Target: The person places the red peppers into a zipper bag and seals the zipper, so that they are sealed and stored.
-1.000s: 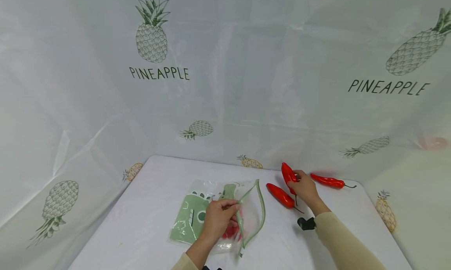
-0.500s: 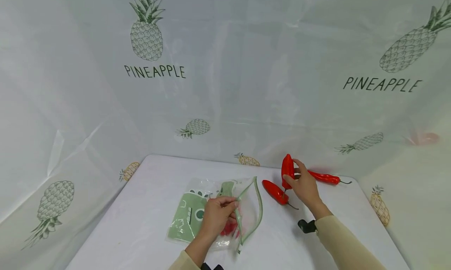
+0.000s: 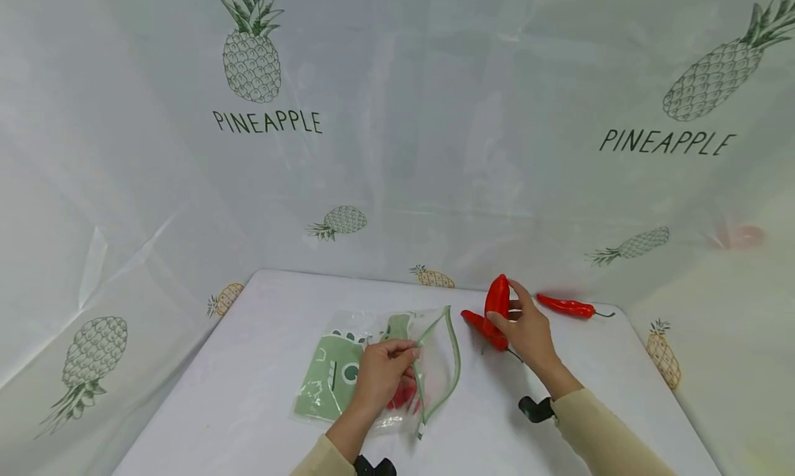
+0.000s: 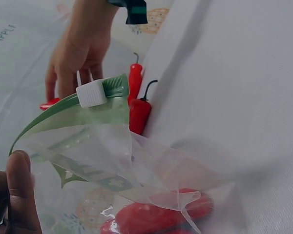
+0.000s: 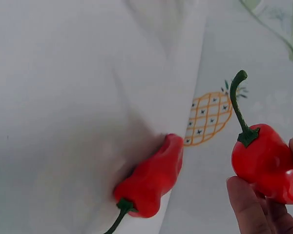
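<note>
My left hand [image 3: 383,376] pinches the green rim of a clear zip bag [image 3: 438,345], whose mouth gapes toward the right. Red peppers [image 4: 156,214] show through the bag's plastic, and a white slider [image 4: 92,93] sits on its green edge. A red chili pepper [image 3: 497,303] with a green stem is held up between the thumb and fingers of my right hand [image 3: 530,330]. Below it another red pepper [image 5: 151,180] lies on the table, partly covered in the head view. A further red pepper [image 3: 568,305] rests near the back right corner.
A bag with a green cartoon face [image 3: 329,379] lies under and left of my left hand. The white table [image 3: 248,365] backs onto a hanging sheet [image 3: 435,152] printed with pineapples. Black wrist straps [image 3: 535,409] are on the arms.
My right hand has lifted the pepper and brought it left toward the bag's mouth, turning it more upright. My left hand keeps its hold on the bag's rim.
</note>
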The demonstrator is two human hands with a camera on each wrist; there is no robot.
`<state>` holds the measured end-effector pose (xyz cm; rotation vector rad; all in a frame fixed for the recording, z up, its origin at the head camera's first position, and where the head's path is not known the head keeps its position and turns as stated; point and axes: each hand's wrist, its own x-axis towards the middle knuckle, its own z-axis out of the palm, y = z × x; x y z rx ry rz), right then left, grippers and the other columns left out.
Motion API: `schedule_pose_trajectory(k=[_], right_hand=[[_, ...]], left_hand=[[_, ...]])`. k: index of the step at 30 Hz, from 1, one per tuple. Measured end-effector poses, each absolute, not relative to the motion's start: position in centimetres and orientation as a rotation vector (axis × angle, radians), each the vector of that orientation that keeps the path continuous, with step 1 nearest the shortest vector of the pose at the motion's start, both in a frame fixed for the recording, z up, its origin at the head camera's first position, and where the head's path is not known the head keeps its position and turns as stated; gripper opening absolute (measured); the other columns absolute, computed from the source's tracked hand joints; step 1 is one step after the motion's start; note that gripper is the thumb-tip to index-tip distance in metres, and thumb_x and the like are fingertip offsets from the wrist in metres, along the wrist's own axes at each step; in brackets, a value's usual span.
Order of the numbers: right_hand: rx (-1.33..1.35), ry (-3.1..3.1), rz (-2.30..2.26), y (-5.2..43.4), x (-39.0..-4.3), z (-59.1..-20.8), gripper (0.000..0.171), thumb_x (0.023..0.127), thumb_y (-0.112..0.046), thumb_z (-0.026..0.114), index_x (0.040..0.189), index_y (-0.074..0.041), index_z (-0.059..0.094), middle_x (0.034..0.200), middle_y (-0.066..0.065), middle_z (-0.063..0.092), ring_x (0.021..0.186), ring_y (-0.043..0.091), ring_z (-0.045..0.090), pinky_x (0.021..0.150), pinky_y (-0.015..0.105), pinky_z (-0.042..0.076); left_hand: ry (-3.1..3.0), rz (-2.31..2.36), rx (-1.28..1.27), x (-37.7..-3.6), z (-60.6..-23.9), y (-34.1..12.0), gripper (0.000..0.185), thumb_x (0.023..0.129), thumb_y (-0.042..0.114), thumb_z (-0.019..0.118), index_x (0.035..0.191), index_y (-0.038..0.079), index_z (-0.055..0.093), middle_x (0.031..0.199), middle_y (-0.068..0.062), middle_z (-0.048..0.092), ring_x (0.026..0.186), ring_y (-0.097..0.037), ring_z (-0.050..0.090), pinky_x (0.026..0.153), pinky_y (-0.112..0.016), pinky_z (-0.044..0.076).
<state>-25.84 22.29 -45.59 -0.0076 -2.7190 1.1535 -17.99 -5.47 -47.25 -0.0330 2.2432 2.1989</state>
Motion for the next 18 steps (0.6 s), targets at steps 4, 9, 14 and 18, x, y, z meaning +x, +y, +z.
schedule_pose_trajectory(k=[4,9,14,18], right_hand=[[0.023,-2.717,1.180,21.6,-25.3,-45.4,0.086,0.087,-0.034,0.074,0.155,-0.030,0.021,0.127,0.017,0.056,0.110,0.036,0.058,0.072,0.045,0.062],[0.052,-2.725,1.215,21.0,-24.4,-45.2,0.085,0.088,-0.036,0.072,0.155,-0.028,0.020,0.128,0.015,0.055,0.109,0.034,0.059,0.072,0.040,0.063],[0.060,-2.714,1.207,20.4,-23.6,-44.9,0.087,0.086,-0.036,0.075,0.154,-0.028,0.022,0.126,0.015,0.057,0.107,0.033,0.060,0.072,0.041,0.063],[0.069,-2.693,1.237,19.8,-22.9,-44.7,0.085,0.086,-0.035,0.075,0.153,-0.028,0.023,0.123,0.015,0.059,0.106,0.032,0.060,0.070,0.040,0.063]], left_hand=[[2.230,2.207,-0.031,-18.1,-47.2,-5.5,0.021,0.089,0.010,0.070,0.108,0.000,0.072,0.075,-0.017,0.068,0.052,-0.013,0.063,0.053,-0.036,0.061],[2.224,2.213,-0.026,-18.1,-47.1,-5.5,0.021,0.090,0.011,0.070,0.108,0.001,0.072,0.075,-0.014,0.068,0.052,-0.012,0.063,0.052,-0.032,0.060],[2.213,2.219,-0.022,-18.2,-47.1,-5.4,0.021,0.089,0.010,0.070,0.107,0.001,0.072,0.075,-0.015,0.067,0.052,-0.013,0.063,0.053,-0.035,0.060],[2.192,2.229,-0.033,-18.1,-46.9,-5.4,0.021,0.089,0.014,0.072,0.107,0.003,0.073,0.077,-0.017,0.068,0.052,-0.013,0.062,0.053,-0.034,0.061]])
